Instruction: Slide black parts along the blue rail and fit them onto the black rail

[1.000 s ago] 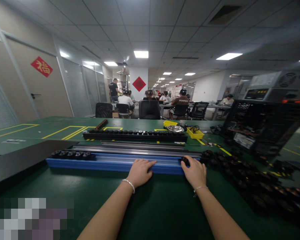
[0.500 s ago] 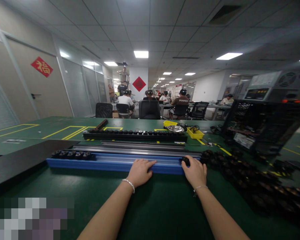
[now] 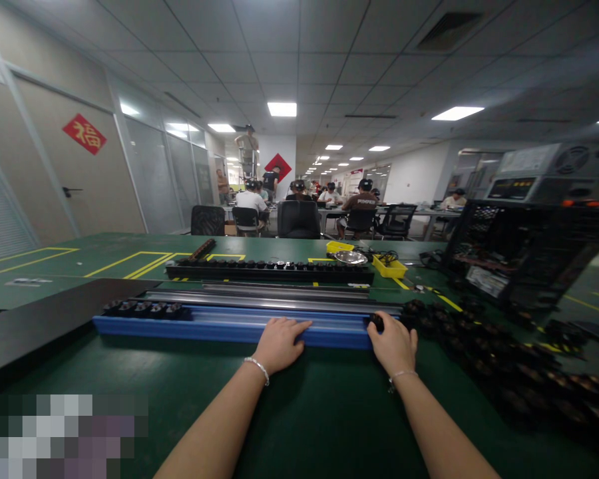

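On one green table (image 3: 304, 426), I see one open computer case (image 3: 509, 246) to the right and one blue channel (image 3: 229, 330) lying lengthwise before me. My left hand (image 3: 281, 344) rests palm down on the channel's middle, fingers stretched rightward; whether it grips, I cannot tell. My right hand (image 3: 393, 342) arches at the channel's right end. Beyond sit two yellow trays (image 3: 390, 267). Five black parts (image 3: 144, 309) line the channel's left end; one small black part (image 3: 377, 322) is pinched between my right thumb and forefinger.
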Demonstrator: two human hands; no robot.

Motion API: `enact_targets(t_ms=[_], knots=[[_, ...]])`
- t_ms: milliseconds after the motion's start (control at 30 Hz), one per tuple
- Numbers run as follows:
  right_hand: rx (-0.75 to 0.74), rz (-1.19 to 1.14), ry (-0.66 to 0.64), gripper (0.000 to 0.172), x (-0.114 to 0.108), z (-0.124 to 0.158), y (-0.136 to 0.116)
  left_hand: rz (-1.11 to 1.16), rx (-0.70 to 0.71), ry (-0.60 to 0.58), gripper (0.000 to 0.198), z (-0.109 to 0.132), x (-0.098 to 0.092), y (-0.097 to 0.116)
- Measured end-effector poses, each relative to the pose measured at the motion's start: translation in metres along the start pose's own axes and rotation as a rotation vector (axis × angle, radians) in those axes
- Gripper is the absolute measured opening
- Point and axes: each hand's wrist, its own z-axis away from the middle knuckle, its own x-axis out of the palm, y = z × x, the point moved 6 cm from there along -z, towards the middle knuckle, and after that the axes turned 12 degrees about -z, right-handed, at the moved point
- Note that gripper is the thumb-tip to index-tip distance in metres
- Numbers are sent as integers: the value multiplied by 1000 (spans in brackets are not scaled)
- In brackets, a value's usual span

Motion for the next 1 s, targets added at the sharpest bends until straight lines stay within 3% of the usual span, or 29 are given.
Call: enact_targets(t_ms=[167, 467, 1000], knots=[[71, -11, 7, 39, -2, 0, 6, -19, 1, -3, 48, 0, 0, 0], [-57, -21, 73, 36, -3, -6, 9, -22, -1, 3, 48, 0, 0, 0], [-83, -27, 89, 36, -2, -7, 13, -14, 3, 2, 47, 0, 1, 0]])
